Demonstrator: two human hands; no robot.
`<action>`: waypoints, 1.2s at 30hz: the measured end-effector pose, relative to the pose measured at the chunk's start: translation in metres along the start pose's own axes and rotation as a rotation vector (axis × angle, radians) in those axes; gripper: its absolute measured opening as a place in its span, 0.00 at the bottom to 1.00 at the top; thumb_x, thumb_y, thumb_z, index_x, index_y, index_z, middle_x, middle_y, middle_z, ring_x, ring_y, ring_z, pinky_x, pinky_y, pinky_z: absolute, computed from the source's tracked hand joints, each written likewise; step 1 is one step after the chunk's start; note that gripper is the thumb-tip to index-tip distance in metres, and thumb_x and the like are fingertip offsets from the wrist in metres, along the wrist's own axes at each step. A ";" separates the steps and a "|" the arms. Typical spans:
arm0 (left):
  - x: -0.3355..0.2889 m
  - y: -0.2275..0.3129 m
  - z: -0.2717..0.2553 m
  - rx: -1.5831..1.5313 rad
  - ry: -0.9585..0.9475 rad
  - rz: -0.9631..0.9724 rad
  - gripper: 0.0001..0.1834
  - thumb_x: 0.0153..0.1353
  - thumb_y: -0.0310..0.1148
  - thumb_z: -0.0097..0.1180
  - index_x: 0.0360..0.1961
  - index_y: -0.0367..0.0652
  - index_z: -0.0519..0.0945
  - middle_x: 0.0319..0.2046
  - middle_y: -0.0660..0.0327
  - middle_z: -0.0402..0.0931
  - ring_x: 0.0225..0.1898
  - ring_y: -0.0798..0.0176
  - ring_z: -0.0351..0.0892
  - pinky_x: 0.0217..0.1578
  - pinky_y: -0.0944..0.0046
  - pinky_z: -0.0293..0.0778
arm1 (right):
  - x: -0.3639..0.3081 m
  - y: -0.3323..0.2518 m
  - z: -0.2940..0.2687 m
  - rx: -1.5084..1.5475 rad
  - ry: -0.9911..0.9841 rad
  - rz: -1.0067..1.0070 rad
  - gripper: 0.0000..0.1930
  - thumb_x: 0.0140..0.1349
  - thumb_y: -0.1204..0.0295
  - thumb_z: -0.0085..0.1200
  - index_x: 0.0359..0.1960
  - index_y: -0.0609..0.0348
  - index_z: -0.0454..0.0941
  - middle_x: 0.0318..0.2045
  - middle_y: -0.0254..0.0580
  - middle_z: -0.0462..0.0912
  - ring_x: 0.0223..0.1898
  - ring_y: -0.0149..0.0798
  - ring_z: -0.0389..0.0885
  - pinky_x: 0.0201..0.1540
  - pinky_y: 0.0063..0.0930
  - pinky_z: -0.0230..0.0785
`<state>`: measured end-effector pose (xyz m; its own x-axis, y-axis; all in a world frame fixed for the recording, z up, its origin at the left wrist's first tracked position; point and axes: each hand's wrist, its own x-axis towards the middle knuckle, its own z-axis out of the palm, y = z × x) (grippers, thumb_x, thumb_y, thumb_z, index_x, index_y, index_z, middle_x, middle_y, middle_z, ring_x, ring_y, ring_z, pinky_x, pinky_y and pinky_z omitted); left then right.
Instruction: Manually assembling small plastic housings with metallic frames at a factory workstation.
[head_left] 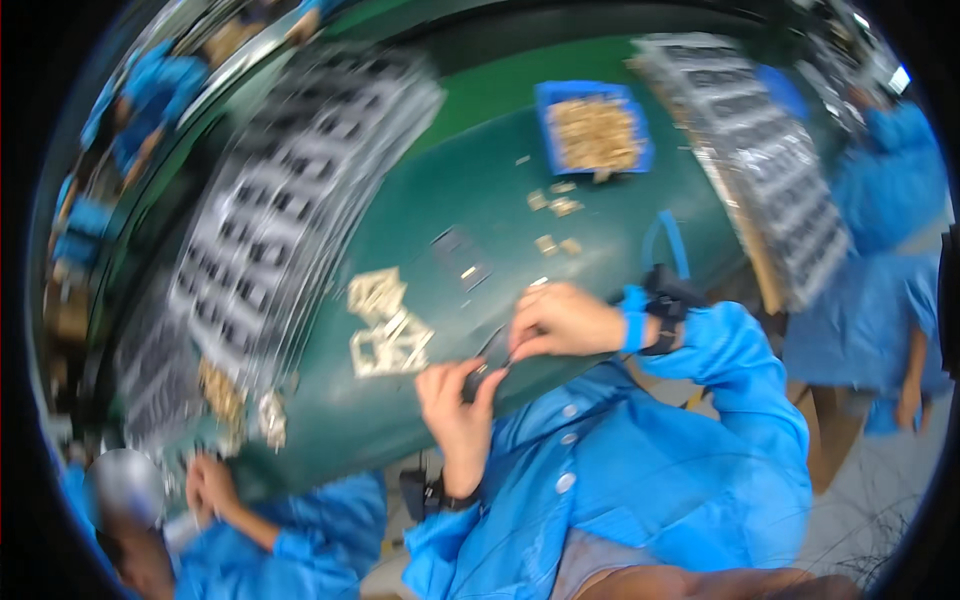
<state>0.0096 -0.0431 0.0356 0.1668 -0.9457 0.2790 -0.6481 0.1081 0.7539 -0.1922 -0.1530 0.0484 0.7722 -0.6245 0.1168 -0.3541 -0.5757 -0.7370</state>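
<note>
Near the front edge of the green table, my left hand pinches a small dark flat part between thumb and fingers. My right hand is closed at the other end of the same part, its fingertips pressed together; blur hides whether anything else is in them. Beyond my hands a dark rectangular piece lies on the table. To its left are several cream-coloured frame-like pieces in a loose heap. A few small pale pieces are scattered farther off.
A blue bin full of small tan pieces stands at the back. Stacked clear trays with dark parts lie at the left, and more trays at the right. Co-workers in blue are at lower left, right and far left. A blue strap loop rises near my right wrist.
</note>
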 end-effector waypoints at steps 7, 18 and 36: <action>-0.013 0.000 -0.009 0.070 0.023 0.096 0.17 0.49 0.30 0.73 0.42 0.41 0.84 0.39 0.58 0.80 0.44 0.52 0.77 0.43 0.57 0.72 | 0.015 -0.023 -0.005 0.183 -0.050 0.230 0.12 0.56 0.67 0.68 0.40 0.55 0.86 0.30 0.37 0.80 0.34 0.42 0.79 0.37 0.34 0.72; -0.031 0.000 -0.004 0.343 0.003 0.207 0.24 0.54 0.34 0.69 0.55 0.53 0.84 0.49 0.57 0.78 0.53 0.50 0.78 0.48 0.53 0.74 | -0.018 -0.027 0.024 -0.395 0.119 -0.170 0.22 0.57 0.71 0.65 0.56 0.49 0.82 0.37 0.38 0.78 0.33 0.38 0.77 0.34 0.32 0.72; -0.043 -0.014 0.011 0.243 0.149 0.205 0.23 0.52 0.34 0.71 0.52 0.46 0.85 0.50 0.46 0.77 0.54 0.44 0.80 0.48 0.52 0.79 | 0.008 -0.017 -0.015 -0.509 -0.207 -0.450 0.24 0.51 0.74 0.61 0.54 0.50 0.83 0.35 0.34 0.75 0.36 0.35 0.75 0.36 0.29 0.67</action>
<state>0.0030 -0.0070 0.0066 0.1099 -0.8545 0.5076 -0.8342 0.1984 0.5145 -0.1883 -0.1560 0.0716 0.9680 -0.1839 0.1709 -0.1405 -0.9610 -0.2381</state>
